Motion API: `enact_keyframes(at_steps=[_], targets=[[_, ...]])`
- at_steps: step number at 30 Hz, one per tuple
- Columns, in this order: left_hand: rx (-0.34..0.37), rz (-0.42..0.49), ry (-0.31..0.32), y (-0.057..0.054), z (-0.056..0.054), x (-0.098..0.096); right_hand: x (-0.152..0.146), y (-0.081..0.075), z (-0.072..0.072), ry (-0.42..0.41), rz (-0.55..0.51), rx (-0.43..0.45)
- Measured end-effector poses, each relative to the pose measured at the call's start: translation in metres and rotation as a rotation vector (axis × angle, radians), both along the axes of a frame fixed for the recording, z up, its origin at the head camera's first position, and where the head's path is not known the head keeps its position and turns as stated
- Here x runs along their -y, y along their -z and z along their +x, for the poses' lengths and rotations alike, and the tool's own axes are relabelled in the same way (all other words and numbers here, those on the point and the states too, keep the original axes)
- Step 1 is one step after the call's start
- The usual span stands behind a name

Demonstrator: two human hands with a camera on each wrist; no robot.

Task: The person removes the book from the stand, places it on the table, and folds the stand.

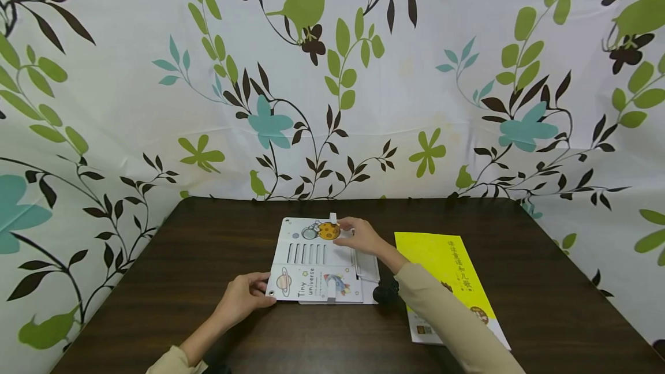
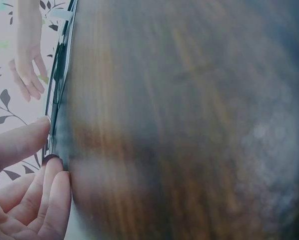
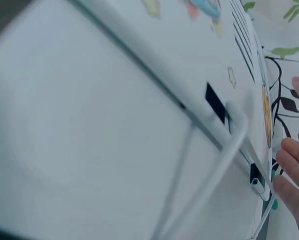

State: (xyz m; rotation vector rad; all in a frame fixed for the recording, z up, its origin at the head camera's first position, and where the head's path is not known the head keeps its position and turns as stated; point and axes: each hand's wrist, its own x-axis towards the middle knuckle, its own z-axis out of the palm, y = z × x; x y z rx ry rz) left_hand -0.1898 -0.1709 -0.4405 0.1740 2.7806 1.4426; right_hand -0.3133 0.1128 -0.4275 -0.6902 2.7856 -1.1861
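Note:
A white book stand (image 1: 340,255) printed with "Tiny universe", a planet and an astronaut lies near the middle of the table. My left hand (image 1: 243,298) pinches its near left corner, thumb on one face and fingertips (image 2: 53,172) on the other, as the left wrist view shows edge-on. Over the far right part hovers my right hand (image 1: 362,238), fingers extended beside a white clip (image 1: 333,219). A second clip (image 1: 331,290) sits at the near ledge. In the right wrist view, a white wire support (image 3: 224,155) crosses the stand's panel, with the fingers (image 3: 292,160) spread beyond it.
Right of the stand lies a yellow book (image 1: 431,253) with a white lower band, partly under my right forearm. The dark wooden table (image 1: 208,247) ends at a leaf-and-bird patterned cloth (image 1: 384,131) behind it.

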Motion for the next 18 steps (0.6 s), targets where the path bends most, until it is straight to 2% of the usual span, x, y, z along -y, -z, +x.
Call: enact_keyframes(at_steps=[3, 6, 10, 13, 15, 17, 18], targets=[[-0.002, -0.002, 0.004, 0.0, 0.0, 0.0, 0.001, 0.002, -0.008, -0.009, 0.014, -0.015], [-0.003, -0.006, 0.007, -0.001, 0.0, 0.0, 0.004, 0.001, -0.014, 0.0, 0.034, 0.014], [-0.011, -0.006, 0.008, -0.002, 0.0, 0.001, 0.012, -0.003, -0.023, 0.038, 0.023, 0.124], [-0.018, -0.004, 0.008, -0.003, 0.0, 0.001, 0.018, -0.005, -0.029, 0.056, 0.029, 0.157], [-0.019, -0.003, 0.008, -0.004, -0.001, 0.001, 0.021, -0.004, -0.034, 0.067, 0.043, 0.15], [-0.019, -0.001, 0.01, -0.005, -0.001, 0.0, 0.023, 0.003, -0.044, 0.076, 0.038, 0.135], [-0.018, 0.0, 0.01, -0.005, -0.001, 0.0, 0.023, 0.008, -0.049, 0.075, 0.045, 0.098]])
